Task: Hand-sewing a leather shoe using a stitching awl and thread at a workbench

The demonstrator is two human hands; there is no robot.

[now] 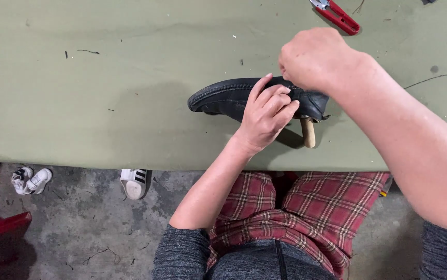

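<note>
Head view shows work on the black shoe (pixel 223 96) underway: left hand (pixel 266 115) presses curled fingers on it, right hand (pixel 314 58) fisted above, wooden-handled tool (pixel 308 132) beneath.

On the olive-green bench (pixel 104 103), a black leather shoe (pixel 228 97) lies on its side. The left hand (pixel 266 115) presses its fingers (pixel 278 98) against the shoe; the right hand (pixel 316 59) grips its heel end above a wooden handle (pixel 308 132). Red-handled thread snips (pixel 337 15) lie well apart.

Shoe (pixel 223 97) matt black leather; handle (pixel 308 133) pale wood
</note>
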